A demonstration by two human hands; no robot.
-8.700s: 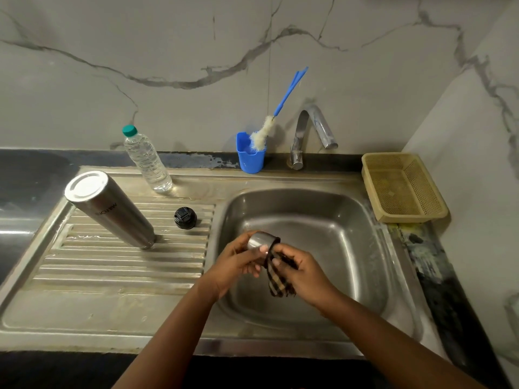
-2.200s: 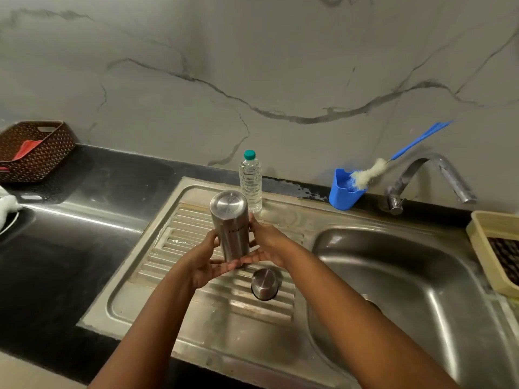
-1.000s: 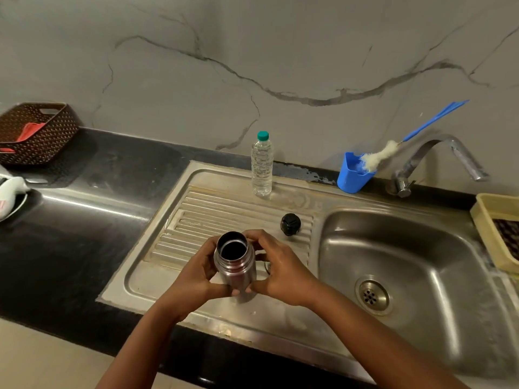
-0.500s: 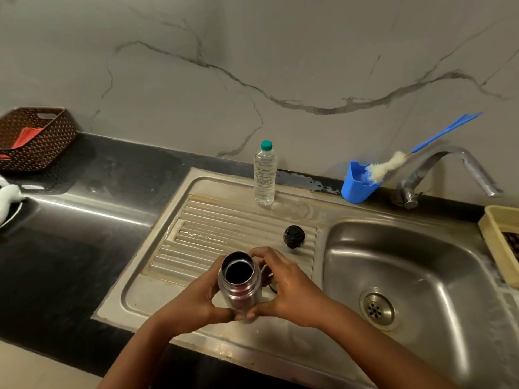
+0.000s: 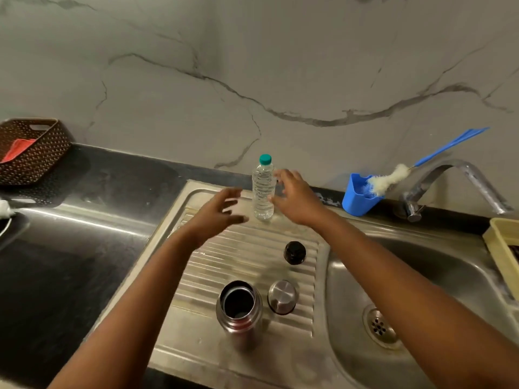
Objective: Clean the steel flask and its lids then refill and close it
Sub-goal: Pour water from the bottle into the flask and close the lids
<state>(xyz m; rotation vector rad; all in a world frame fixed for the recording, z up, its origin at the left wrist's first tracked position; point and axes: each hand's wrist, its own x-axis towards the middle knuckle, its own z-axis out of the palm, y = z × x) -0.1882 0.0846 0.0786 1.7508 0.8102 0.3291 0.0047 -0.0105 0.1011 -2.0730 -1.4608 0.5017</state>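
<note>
The steel flask [image 5: 239,310] stands upright and open-mouthed on the ribbed drainboard [image 5: 241,248] of the stainless sink unit, near its front edge, with nothing held around it. Just to its right sits the steel outer lid [image 5: 282,296], close beside the flask; whether the two touch cannot be told. Farther back and slightly right lies the black inner stopper [image 5: 294,252], apart from both.

Both arms reach over the drainboard toward a clear plastic water bottle [image 5: 263,189] with a teal cap, which stands upright at the back edge of the drainboard near the marble wall. The left hand [image 5: 217,213] hovers to the left of the bottle with fingers spread and loose, gripping nothing. The right hand [image 5: 293,196] is just beside the bottle on its right, fingers extended and relaxed; its fingertips look very close to the bottle, but contact cannot be confirmed, and it is not wrapped around it.

To the right, a blue plastic cup [image 5: 361,196] holds a bottle brush [image 5: 393,178] with a blue handle, next to the chrome tap [image 5: 455,181]. The sink basin [image 5: 449,276] lies at the right, with a beige plastic basket [image 5: 502,248] at the frame edge. A brown woven basket [image 5: 33,150] sits on the dark counter at far left.
</note>
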